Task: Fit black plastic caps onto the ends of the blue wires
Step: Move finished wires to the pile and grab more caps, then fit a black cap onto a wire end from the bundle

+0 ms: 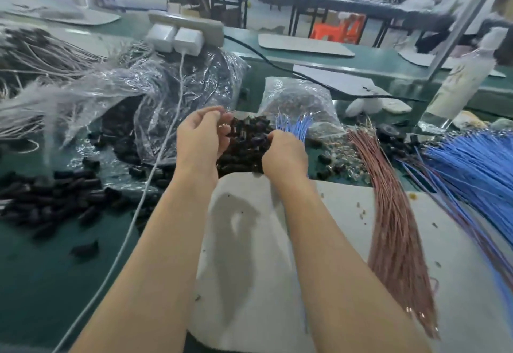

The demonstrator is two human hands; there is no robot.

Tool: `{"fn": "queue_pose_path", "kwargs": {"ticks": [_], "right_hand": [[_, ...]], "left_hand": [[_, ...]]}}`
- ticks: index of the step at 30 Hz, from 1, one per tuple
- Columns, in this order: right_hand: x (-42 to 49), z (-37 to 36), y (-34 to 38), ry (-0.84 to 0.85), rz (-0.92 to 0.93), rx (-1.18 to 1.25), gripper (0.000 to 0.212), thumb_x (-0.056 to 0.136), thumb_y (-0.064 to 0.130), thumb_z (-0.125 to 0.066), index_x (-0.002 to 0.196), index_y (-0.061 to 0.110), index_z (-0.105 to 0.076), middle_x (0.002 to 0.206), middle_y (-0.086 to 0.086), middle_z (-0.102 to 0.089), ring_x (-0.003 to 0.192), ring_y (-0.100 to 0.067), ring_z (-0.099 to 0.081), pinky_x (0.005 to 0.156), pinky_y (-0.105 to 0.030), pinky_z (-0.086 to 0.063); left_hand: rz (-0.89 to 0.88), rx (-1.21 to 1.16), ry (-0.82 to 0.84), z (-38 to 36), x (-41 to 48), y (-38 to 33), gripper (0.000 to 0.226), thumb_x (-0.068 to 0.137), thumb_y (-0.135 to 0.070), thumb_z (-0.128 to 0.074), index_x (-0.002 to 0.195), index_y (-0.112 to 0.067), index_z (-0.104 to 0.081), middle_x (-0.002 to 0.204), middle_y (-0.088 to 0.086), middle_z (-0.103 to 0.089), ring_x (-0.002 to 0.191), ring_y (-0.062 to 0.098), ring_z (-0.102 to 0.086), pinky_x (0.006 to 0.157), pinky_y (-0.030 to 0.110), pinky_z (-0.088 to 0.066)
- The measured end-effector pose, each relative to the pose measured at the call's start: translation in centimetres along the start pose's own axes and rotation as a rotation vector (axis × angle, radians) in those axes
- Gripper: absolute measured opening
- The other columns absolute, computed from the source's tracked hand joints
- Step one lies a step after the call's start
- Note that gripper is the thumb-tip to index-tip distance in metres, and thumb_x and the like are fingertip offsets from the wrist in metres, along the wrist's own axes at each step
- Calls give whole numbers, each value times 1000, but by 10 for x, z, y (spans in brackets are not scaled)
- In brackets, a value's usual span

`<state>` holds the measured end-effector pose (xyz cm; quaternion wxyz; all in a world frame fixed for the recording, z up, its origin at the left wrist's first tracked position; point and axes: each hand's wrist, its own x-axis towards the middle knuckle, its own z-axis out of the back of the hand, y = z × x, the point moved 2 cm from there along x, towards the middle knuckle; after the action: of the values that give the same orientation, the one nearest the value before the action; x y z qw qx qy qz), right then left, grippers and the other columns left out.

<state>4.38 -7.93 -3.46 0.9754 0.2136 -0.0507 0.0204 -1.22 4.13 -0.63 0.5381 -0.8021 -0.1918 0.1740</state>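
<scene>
A heap of black plastic caps [247, 144] lies at the far edge of the grey mat [249, 255]. My left hand [201, 136] hovers over the heap's left side, fingers curled at the tips; the blur hides whether it pinches a cap. My right hand [286, 153] grips a small bunch of blue wires [294, 126] whose ends fan up past the heap. A large loose bundle of blue wires [477, 169] lies at the right.
More black caps [52, 200] are scattered on the green table at left. A clear plastic bag [155, 97] with caps, a white cable [144, 186], pink wires [397, 230], a smaller bag [299, 100] and a bottle [466, 75] surround the mat.
</scene>
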Motion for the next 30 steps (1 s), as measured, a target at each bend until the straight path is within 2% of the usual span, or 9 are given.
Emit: {"fn": "queue_pose_path", "kwargs": {"ticks": [4, 8, 11, 13, 15, 18, 23, 26, 30], "right_hand": [[7, -3, -3, 1, -16, -5, 33, 87, 1, -48, 118, 9, -55, 121, -13, -56, 111, -31, -53, 86, -34, -44], [6, 14, -12, -114, 60, 258, 24, 90, 5, -50, 113, 10, -56, 115, -12, -56, 102, -27, -55, 84, -32, -41], [0, 45, -28, -165, 137, 415, 16, 91, 9, -55, 105, 12, -60, 99, -4, -62, 92, -21, -60, 82, -27, -45], [-7, 64, -43, -137, 160, 491, 10, 90, 10, -58, 97, 16, -62, 88, 4, -63, 84, -14, -61, 77, -23, -48], [-16, 76, -59, -93, 158, 541, 12, 90, 9, -59, 94, 19, -62, 87, 5, -65, 82, -11, -61, 76, -23, -49], [-29, 80, -76, -76, 131, 659, 17, 89, 3, -57, 95, 18, -61, 93, 1, -67, 85, -11, -64, 83, -30, -54], [-37, 67, -81, -121, 57, 876, 19, 88, -1, -58, 98, 15, -58, 94, -4, -67, 90, -16, -65, 86, -33, -55], [-39, 51, -74, -185, 20, 791, 13, 88, 4, -60, 99, 10, -62, 91, -2, -65, 90, -21, -64, 85, -29, -52], [-42, 30, -66, -66, 61, 250, 19, 88, 25, -62, 98, 10, -67, 99, -7, -67, 94, -24, -61, 86, -37, -48]], "left_hand": [[21, -5, 17, -8, 0, 8, 21, 94, -10, -46, 85, -21, -61, 73, -9, -67, 58, 1, -55, 57, 16, -47], [4, 50, 55, -22, -4, 18, 19, 93, -9, -49, 86, -21, -60, 74, -10, -66, 57, -3, -56, 57, 13, -47], [-64, 144, 130, -38, -12, 29, 17, 90, -6, -54, 85, -20, -60, 74, -7, -63, 54, -7, -55, 56, 11, -46], [-63, 247, 245, -54, -21, 39, 13, 90, -8, -56, 88, -20, -62, 78, -2, -64, 66, 2, -59, 66, 19, -48], [-20, 316, 379, -70, -32, 48, 12, 92, -11, -56, 87, -20, -61, 79, 1, -65, 72, 11, -59, 72, 27, -50], [62, 231, 487, -83, -43, 57, 11, 93, -7, -57, 84, -13, -61, 65, -2, -67, 62, 8, -63, 65, 20, -54], [172, 108, 470, -78, -41, 64, 5, 89, -3, -62, 87, -8, -61, 68, 0, -69, 65, 6, -68, 64, 15, -54], [264, -45, 365, -67, -32, 66, 9, 89, 1, -58, 88, -8, -60, 70, 2, -68, 63, 6, -67, 62, 13, -54], [296, -258, 223, -57, -16, 65, 9, 90, 5, -55, 89, -4, -55, 77, 9, -62, 59, 8, -65, 58, 14, -54]]}}
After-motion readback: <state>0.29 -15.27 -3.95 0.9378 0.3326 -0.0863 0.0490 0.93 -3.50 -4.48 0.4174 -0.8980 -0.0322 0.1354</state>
